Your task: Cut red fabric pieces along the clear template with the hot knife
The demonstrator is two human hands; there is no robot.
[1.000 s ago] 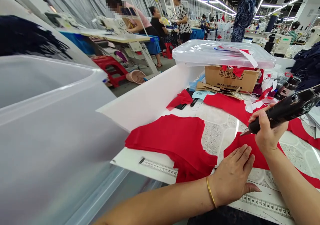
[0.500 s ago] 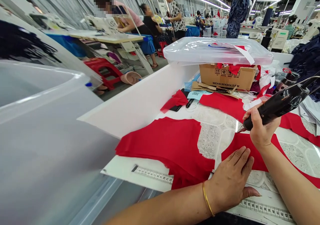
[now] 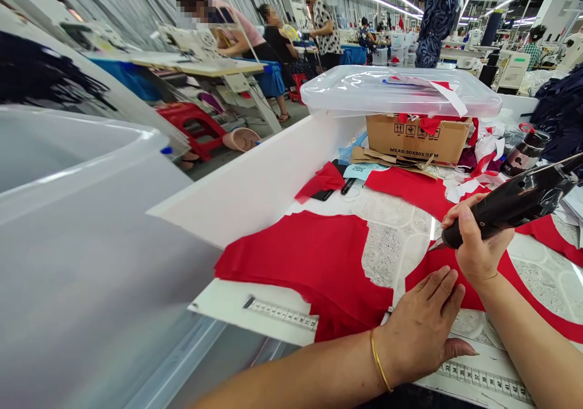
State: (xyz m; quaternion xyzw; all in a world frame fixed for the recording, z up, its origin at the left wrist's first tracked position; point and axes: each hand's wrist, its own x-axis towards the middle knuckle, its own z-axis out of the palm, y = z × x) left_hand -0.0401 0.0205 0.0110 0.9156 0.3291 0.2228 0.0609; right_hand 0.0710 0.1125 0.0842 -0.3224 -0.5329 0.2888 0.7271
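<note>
My right hand (image 3: 483, 245) is wrapped round a black corded hand tool (image 3: 514, 202) with a narrow metal tip. The tip points down and left, at the upper edge of a red fabric piece (image 3: 471, 300); whether it touches the cloth I cannot tell. My left hand (image 3: 423, 324) rests flat on the same piece, fingers stretched out, with a gold bracelet (image 3: 379, 360) at the wrist. To the left lies a stack of red fabric pieces (image 3: 296, 245), partly over a printed measuring tape (image 3: 282, 315) along the table's front edge.
A white upright panel (image 3: 255, 178) borders the table on the left, beside a large translucent bin (image 3: 82, 275). Behind stand a cardboard box (image 3: 414, 139) and a clear plastic lid (image 3: 364, 93) above it. A dark bottle-like container (image 3: 526, 151) stands right. Co-workers are farther back.
My right hand has tilted the tool slightly, its rear lower, and its tip has shifted down over the red fabric's upper edge. My left hand stays in place. The view has shifted slightly.
</note>
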